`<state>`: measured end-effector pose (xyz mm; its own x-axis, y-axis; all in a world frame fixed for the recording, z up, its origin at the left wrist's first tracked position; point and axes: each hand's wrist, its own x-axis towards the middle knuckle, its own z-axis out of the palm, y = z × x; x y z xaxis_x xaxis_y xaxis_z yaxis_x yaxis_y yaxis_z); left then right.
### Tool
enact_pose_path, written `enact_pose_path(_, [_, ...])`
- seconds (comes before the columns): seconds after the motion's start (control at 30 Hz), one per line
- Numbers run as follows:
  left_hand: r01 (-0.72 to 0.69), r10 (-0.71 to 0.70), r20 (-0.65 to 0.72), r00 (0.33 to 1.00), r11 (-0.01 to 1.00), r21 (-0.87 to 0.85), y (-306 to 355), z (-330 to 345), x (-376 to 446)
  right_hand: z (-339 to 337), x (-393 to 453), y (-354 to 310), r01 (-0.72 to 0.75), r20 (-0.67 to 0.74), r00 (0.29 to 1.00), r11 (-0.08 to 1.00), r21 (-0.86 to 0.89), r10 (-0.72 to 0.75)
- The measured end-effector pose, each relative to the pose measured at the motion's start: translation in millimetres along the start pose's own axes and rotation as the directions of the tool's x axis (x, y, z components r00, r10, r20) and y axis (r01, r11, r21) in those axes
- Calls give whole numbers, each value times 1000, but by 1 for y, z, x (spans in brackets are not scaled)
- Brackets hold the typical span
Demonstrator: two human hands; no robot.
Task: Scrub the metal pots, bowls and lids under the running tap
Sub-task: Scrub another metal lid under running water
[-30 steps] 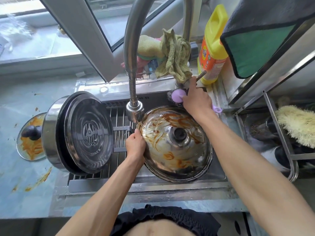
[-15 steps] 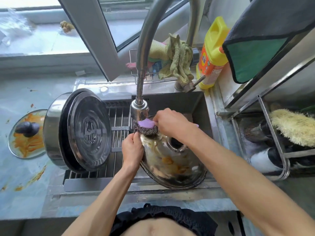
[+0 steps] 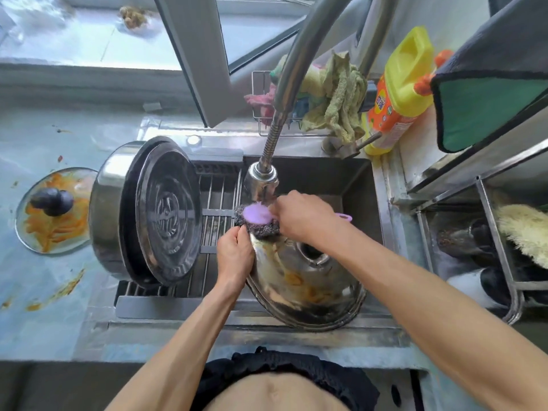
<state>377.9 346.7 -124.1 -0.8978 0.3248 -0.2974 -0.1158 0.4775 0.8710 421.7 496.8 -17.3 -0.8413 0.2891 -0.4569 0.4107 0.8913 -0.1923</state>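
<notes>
in the sink (image 3: 360,185), the left hand (image 3: 235,256) gripped the tilted metal lid (image 3: 308,289). the right hand (image 3: 302,218), earlier at the sink's back, now clutched the purple scrubber (image 3: 257,217) on the lid's top edge.

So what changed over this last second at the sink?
The right hand brought the purple-handled scrubber from the back of the sink, by the tap handle, to the metal lid's upper edge under the tap head. The left hand kept gripping the lid, now tilted up. The pot stayed put.
</notes>
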Motion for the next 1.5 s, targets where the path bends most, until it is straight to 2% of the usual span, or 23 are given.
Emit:
enact_pose_path(0.13, [27, -26, 23, 999, 999, -38, -3, -1, 0, -4, 11, 21, -116, -60, 992, 993, -10, 115])
enact_pose_path(0.27, [31, -31, 7, 999, 999, -17, -4, -6, 2, 0, 3, -2, -3, -16, 1000, 1000, -25, 2])
enact_pose_path(0.4, [25, -25, -3, 1000, 999, -44, -1, -7, -2, -1, 9, 3, -105, -84, 991, 994, -17, 103])
enact_pose_path(0.53, [73, -72, -44, 996, 997, 3, -2, -7, -3, 14, -5, -12, -4, -54, 999, 1000, 16, 5])
enact_pose_path(0.7, [159, -157, -105, 982, 987, 6, -2, -1, -5, 39, -7, 11, -238, -89, 964, 964, 121, 249])
enact_pose_path(0.8, [159, -165, -124, 979, 986, -54, 2, 7, 0, 56, -21, -3, -190, -125, 969, 966, 174, 213])
enact_pose_path(0.87, [221, -233, -94, 968, 968, -121, 0, 13, 2, 62, -27, -7, -147, -135, 975, 971, 188, 174])
enact_pose_path(0.93, [314, -321, 4, 947, 924, -218, -4, 19, -1, 60, -30, 2, -198, -151, 962, 962, 190, 228])
enact_pose_path(1.0, [420, -399, 136, 907, 837, -350, -7, 26, -6, 61, -35, 8, -267, -175, 937, 944, 195, 301])
enact_pose_path(1.1, [515, -460, 238, 856, 710, -480, -4, 32, -12, 71, -47, -8, -190, -159, 964, 972, 140, 212])
enact_pose_path(1.17, [516, -444, 268, 855, 674, -529, -5, 33, -16, 74, -51, -4, -188, -177, 961, 970, 155, 214])
enact_pose_path(1.27, [509, -421, 289, 860, 667, -544, -4, 32, -21, 72, -50, 11, -309, -218, 912, 931, 194, 348])
enact_pose_path(1.4, [518, -436, 285, 854, 659, -546, 2, 36, -19, 77, -59, -4, -161, -208, 959, 974, 161, 193])
enact_pose_path(1.5, [498, -389, 312, 867, 653, -570, 4, 35, -18, 73, -56, 21, -298, -288, 886, 923, 245, 363])
